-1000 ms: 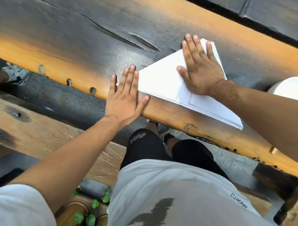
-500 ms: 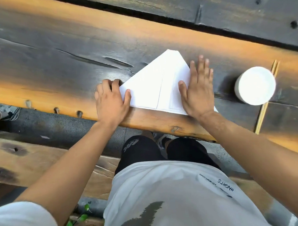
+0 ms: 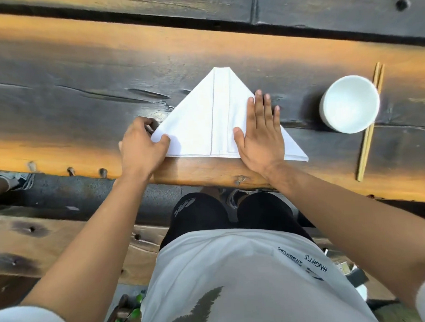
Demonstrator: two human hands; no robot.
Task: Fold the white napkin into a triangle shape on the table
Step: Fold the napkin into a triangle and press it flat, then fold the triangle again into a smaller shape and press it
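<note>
The white napkin (image 3: 200, 122) lies flat on the dark wooden table (image 3: 83, 76) near its front edge, folded into a broad triangle with a blunt tip pointing away from me. My left hand (image 3: 140, 147) pinches the napkin's left corner, thumb on top and fingers curled under the edge. My right hand (image 3: 261, 132) rests flat on the right half, fingers straight and close together. The right corner sticks out past that hand.
A white bowl (image 3: 349, 104) stands on the table to the right of the napkin, with a pair of wooden chopsticks (image 3: 368, 136) lying beside it. A wooden bench (image 3: 64, 238) runs below the table edge. Someone's shoe (image 3: 17, 179) shows at far left.
My left hand went from lying flat beside the napkin to gripping its left corner. My right hand slid toward the right half. The view shifted, bringing the bowl fully in.
</note>
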